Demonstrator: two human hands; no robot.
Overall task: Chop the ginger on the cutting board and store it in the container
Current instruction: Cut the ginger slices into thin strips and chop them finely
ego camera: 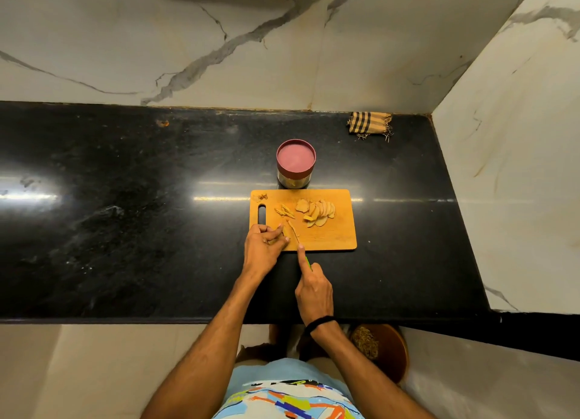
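Left fingertips [280,229] curled, pinning a small ginger piece [285,232] to the board [335,235] at its near-left corner. Left hand [265,242] sits over the board's near edge, beside the handle slot.

Right index finger [302,257] lies straight along the knife [294,234] spine, other fingers wrapped round the green handle. Right hand [314,288] is off the board, over the counter [125,230]. Blade is just right of the ginger piece, tip pointing away from the person; can't tell if the edge touches the ginger. Black band [322,322] on the right wrist.

Rest of the ginger is on the board:
- slices [317,212], overlapping pile, centre-right
- strips [284,212], a few thin ones, between the slices and the slot
- scrap [262,197], far-left corner

Container [296,167] stands on the counter just behind the board's far edge, pink lid [296,156] on, lower wall shiny metal. Contents not visible.

Striped cloth [370,125], folded, far right on the counter against the marble wall [219,41].
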